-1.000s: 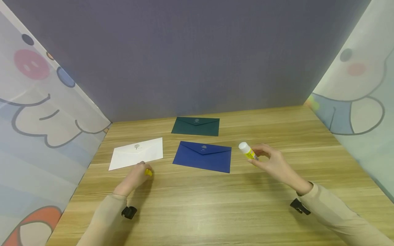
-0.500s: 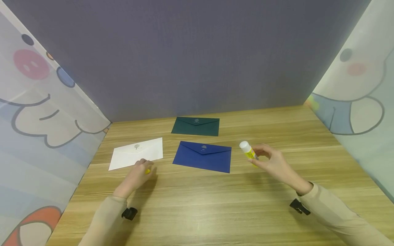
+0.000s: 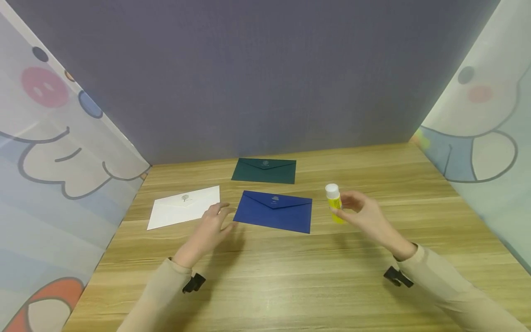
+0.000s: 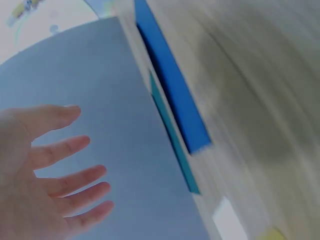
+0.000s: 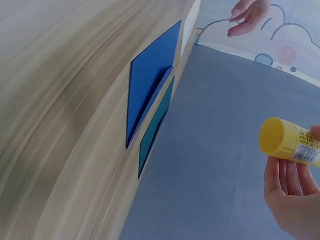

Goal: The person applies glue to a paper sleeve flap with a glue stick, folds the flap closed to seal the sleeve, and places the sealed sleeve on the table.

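Note:
My right hand grips a yellow glue stick above the table, right of the blue envelope. The stick's white end points up and its yellow base faces the right wrist camera. My left hand hovers between the white envelope and the blue one, its fingers spread and holding nothing. In the left wrist view a small yellow piece shows at the bottom edge; the left hand seems to hide it from the head camera. A dark green envelope lies behind the blue one.
The wood-grain table ends at a grey upright panel at the back. Cartoon-print curtains stand along the left and right sides. Black wrist straps hang under both sleeves.
My left hand has let go of the small yellow piece, opened its fingers and moved right toward the blue envelope. My right hand has tipped the glue stick more upright.

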The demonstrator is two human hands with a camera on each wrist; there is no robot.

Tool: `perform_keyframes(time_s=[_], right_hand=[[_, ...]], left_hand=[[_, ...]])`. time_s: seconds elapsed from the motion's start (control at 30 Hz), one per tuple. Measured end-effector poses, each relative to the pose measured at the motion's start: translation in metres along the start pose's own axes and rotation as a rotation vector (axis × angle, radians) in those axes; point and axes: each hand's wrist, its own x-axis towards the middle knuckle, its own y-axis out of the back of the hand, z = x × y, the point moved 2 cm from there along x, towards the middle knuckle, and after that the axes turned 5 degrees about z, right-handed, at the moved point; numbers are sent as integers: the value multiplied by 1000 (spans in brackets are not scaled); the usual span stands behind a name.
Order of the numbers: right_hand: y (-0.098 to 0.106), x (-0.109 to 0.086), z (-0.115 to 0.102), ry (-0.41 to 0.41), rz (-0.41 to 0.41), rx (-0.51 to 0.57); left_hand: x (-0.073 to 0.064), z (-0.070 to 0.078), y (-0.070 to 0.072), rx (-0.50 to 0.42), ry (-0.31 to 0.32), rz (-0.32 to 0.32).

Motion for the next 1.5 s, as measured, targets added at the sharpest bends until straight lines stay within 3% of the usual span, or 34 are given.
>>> perform_keyframes(time_s=[0.1,0.17,0.33,0.5,0.63,0.93,1.17,1.27,1.5], right_hand=[[-1,3,-3,-50,-2,46],[-1,4,-5,-86,1,59],[-1,8,-8,-146,10,108],[-2,10,-12,-204,4,174],[-4,11,-12,-247,2,230],[-11,9,-11,-323,-7,341],[-19,9,-12,-322,-39,614],[-22,10,-12,-319,-52,676],[-26,9,-13,-335,-95,740]], left_hand=[[9,15,-3,-26,-73,38],[15,23,-5,-40,-93,29],[28,42,-10,-91,-119,7],[37,59,-18,-162,-163,48],[40,70,-22,-216,-151,67],[44,87,-28,-371,-32,54],[45,100,-36,-528,88,0],[45,103,-41,-657,166,-57],[48,107,-50,-1086,351,-237]])
